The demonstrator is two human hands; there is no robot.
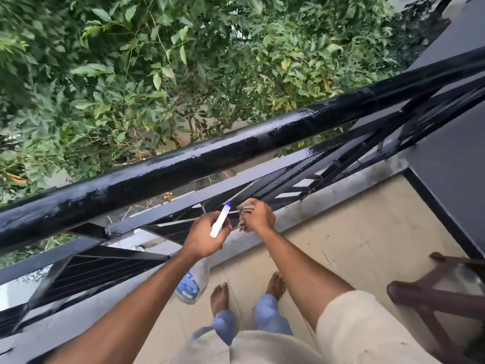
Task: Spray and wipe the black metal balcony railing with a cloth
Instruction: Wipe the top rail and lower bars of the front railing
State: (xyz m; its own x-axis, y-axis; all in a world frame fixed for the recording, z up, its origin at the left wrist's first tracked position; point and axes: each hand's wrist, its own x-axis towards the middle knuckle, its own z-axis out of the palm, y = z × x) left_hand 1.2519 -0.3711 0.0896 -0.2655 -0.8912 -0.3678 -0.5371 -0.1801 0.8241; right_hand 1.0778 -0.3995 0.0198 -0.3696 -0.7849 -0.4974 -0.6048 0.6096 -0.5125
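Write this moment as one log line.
left hand: holds white sprayer | right hand: grips cloth near lower rail | top rail: glossy

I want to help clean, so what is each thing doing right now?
Left hand: grips the spray bottle.
Spray bottle: tip points toward the railing.
Right hand: grips the cloth.
Cloth: bunched against a lower bar.
Railing: top rail shiny, looks wet.
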